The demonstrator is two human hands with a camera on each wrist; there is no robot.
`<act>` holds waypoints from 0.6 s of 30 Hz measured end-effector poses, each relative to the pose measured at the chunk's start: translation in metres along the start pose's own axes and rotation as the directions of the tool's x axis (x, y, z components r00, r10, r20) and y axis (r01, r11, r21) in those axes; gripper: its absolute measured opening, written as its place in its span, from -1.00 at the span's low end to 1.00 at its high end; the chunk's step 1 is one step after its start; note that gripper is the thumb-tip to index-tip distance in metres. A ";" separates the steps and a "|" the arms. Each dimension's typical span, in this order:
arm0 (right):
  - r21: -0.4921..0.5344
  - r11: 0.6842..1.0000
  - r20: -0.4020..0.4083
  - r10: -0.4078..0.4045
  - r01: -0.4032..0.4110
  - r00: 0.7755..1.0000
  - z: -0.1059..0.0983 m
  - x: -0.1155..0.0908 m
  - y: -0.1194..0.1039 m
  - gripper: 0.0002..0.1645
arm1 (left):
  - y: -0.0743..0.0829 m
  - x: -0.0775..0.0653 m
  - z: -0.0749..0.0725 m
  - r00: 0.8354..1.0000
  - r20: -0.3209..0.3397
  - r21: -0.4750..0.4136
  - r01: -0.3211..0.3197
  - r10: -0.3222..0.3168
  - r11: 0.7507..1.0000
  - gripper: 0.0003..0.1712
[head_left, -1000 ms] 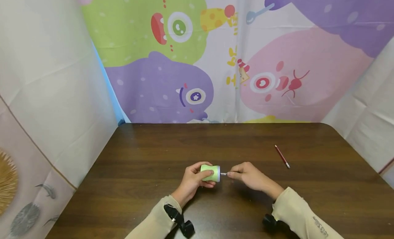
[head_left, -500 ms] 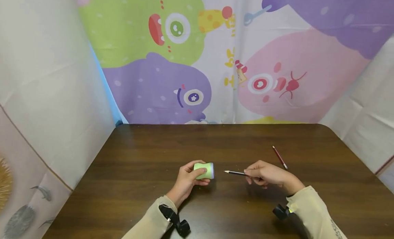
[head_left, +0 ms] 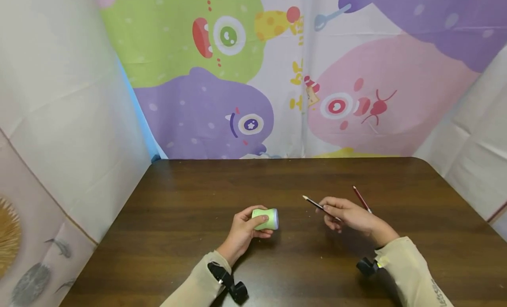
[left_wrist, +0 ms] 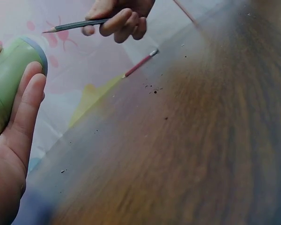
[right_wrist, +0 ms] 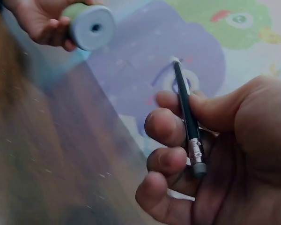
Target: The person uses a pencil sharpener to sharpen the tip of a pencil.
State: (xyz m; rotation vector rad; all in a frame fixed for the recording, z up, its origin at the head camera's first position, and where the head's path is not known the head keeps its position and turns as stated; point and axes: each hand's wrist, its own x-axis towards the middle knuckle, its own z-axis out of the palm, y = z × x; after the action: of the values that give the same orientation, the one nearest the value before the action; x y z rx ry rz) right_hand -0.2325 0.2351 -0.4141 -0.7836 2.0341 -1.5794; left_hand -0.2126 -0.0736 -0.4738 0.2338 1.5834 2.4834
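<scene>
In the head view my left hand point(head_left: 239, 231) holds a small green pencil sharpener point(head_left: 271, 216) on its side, fingers and thumb around the body. Its pale lilac end, with a dark round hole, faces the camera in the right wrist view, where the sharpener point(right_wrist: 85, 36) shows at upper left. To the right, my right hand point(head_left: 351, 217) pinches a black pencil point(right_wrist: 192, 115) between thumb and fingers. The pencil's bare pointed tip aims up and left, apart from the sharpener; its dark eraser end lies toward the palm. Both hands are above the table.
A dark red pencil point(head_left: 359, 197) lies on the brown wooden table point(head_left: 198, 184) just beyond my right hand. Small specks are scattered on the tabletop. A printed cartoon curtain point(head_left: 293, 135) hangs behind the far edge.
My right hand has drawn the black pencil out of the sharpener's end and moved right and slightly up, tilting the tip upward. The left hand keeps the sharpener nearly in place.
</scene>
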 end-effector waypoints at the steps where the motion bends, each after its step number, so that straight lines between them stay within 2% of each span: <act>1: 0.005 1.000 -0.027 0.000 0.001 1.000 -0.004 -0.001 0.000 -0.73 | 0.000 0.000 0.000 1.000 0.001 -0.001 0.002 -0.002 1.000 -0.67; 5: 0.028 1.000 -0.150 0.003 0.002 0.989 -0.024 -0.011 0.001 -0.85 | 0.000 0.001 0.000 1.000 0.003 -0.005 0.008 -0.008 1.000 -0.72; 7: 0.038 0.999 -0.232 0.019 -0.010 0.973 -0.036 -0.017 0.003 -0.84 | 0.001 0.001 0.000 1.000 0.001 -0.005 0.013 -0.013 1.000 -0.71; 9: 0.065 0.997 -0.322 0.052 -0.032 0.945 -0.048 -0.024 0.005 -0.80 | 0.001 0.001 0.000 1.000 -0.001 -0.004 0.015 -0.015 1.000 -0.66; 12: 0.058 0.993 -0.446 0.121 -0.107 0.887 -0.064 -0.034 0.009 -0.69 | 0.001 0.000 0.000 1.000 0.001 0.000 0.017 -0.017 1.000 -0.56; 14: 0.003 0.981 -0.521 0.167 -0.194 0.837 -0.072 -0.039 0.014 -0.58 | 0.001 -0.001 0.000 1.000 0.008 0.002 0.018 -0.018 1.000 -0.51; 16: -0.098 0.945 -0.594 0.196 -0.313 0.780 -0.077 -0.043 0.018 -0.50 | 0.001 -0.001 0.000 1.000 0.012 0.002 0.021 -0.021 1.000 -0.49; 18: -0.187 0.882 -0.652 0.218 -0.432 0.726 -0.081 -0.047 0.022 -0.42 | 0.001 -0.002 0.000 1.000 0.015 0.004 0.023 -0.023 1.000 -0.48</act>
State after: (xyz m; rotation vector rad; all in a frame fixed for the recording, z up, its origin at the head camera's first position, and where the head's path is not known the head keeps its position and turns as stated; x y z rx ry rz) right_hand -0.2540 0.3286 -0.4157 0.0631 2.7644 -1.4072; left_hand -0.2111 -0.0742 -0.4732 0.2338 1.5761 2.4558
